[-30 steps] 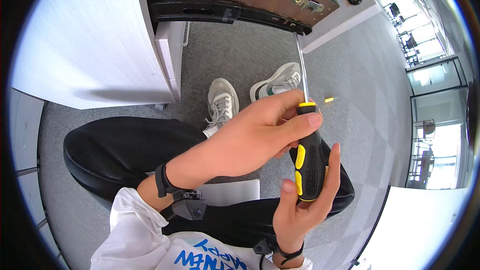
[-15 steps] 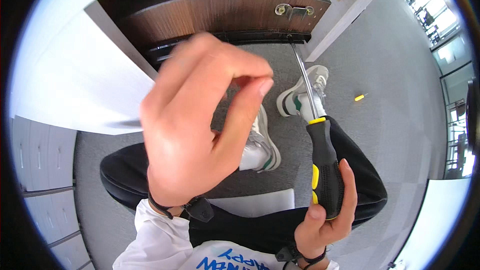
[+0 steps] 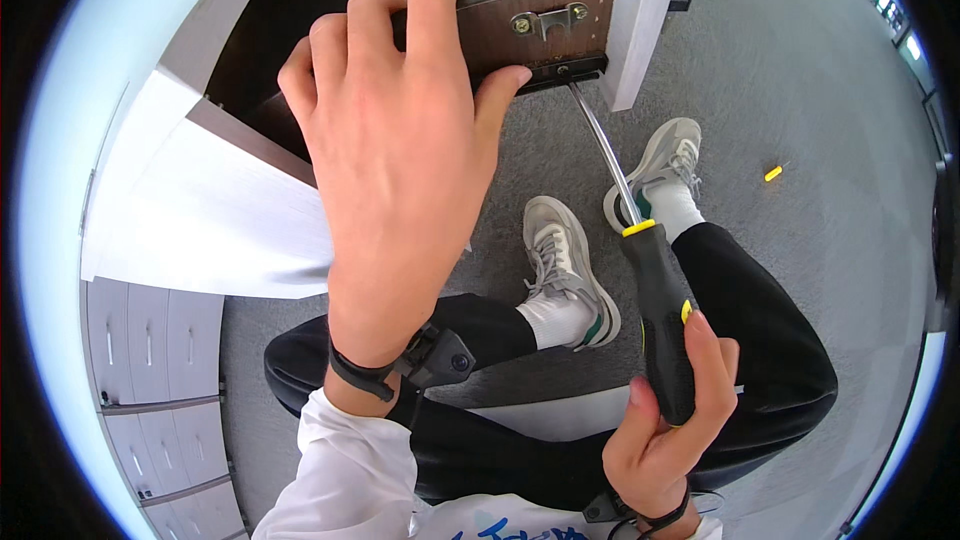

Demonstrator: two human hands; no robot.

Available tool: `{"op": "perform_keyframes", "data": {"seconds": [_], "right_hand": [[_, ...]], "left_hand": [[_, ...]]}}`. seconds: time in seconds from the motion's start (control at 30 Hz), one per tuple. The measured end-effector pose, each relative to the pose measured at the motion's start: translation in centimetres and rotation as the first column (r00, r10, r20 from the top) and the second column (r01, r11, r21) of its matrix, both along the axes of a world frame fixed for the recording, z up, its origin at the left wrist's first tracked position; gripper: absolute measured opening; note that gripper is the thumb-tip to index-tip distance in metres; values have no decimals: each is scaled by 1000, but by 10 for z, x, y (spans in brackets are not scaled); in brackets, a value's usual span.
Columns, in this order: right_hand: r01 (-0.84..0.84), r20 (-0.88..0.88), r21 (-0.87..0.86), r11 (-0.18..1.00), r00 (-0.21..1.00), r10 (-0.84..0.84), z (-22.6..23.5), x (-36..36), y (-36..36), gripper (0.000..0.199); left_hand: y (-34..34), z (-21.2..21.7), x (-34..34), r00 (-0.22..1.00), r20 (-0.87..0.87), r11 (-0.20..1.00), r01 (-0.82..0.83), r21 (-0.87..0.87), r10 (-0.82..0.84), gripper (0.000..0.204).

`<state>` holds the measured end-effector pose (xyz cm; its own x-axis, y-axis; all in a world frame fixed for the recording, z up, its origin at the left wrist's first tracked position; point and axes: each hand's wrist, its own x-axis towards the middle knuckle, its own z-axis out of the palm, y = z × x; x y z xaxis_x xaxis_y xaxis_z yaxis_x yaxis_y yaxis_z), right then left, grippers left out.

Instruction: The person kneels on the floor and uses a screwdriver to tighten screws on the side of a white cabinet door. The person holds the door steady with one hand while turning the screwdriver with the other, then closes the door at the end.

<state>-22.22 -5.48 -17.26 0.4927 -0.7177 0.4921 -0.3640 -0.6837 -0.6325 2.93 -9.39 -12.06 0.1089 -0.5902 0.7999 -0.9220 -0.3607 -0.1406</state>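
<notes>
My left hand (image 3: 400, 130) lies spread over the dark wooden drawer (image 3: 530, 5), fingers across its top edge and thumb along the black metal rail (image 3: 550, 73) below. In my right hand (image 3: 675, 420) is a long screwdriver (image 3: 660, 320) with a black and yellow handle, held between thumb and fingers. Its steel shaft slants up and left, and the tip reaches a small screw at the right end of the rail. I cannot tell whether the tip is seated. A metal latch bracket (image 3: 548, 25) is screwed to the drawer's face.
The white cabinet side panel (image 3: 640, 30) stands right of the drawer, and a white door (image 3: 230, 210) at left. A small yellow-handled tool (image 3: 773, 174) lies on the grey carpet at right. My shoes (image 3: 560, 270) rest below the drawer; grey drawer units (image 3: 160, 340) line the left.
My left hand has gone from a pinch in mid-air to spread on the drawer. The screwdriver has turned in my right hand, its tip still by the rail. The view has shifted.
</notes>
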Motion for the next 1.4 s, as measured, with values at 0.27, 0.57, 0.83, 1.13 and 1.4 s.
{"op": "perform_keyframes", "data": {"seconds": [0.27,0.57,0.83,1.13,1.4], "right_hand": [[35,-57,-75,997,998,-39,9,-7,-15,56],[-105,282,602,791,955,-88,-5,-5,-6,62],[54,81,111,992,995,-63,15,-2,-11,43],[143,-49,-130,981,987,-151,4,-16,-19,36],[105,202,310,945,964,-173,-11,-18,-10,73]], "left_hand": [[-4,2,-3,1000,-4,999,-26,37,26,58],[-5,3,-9,999,-24,998,-36,56,37,62],[-12,1,-16,998,-32,997,-53,58,55,67],[-18,0,-20,999,-21,998,-42,48,43,66],[-23,-2,-25,998,-27,997,-50,55,52,65]]}}
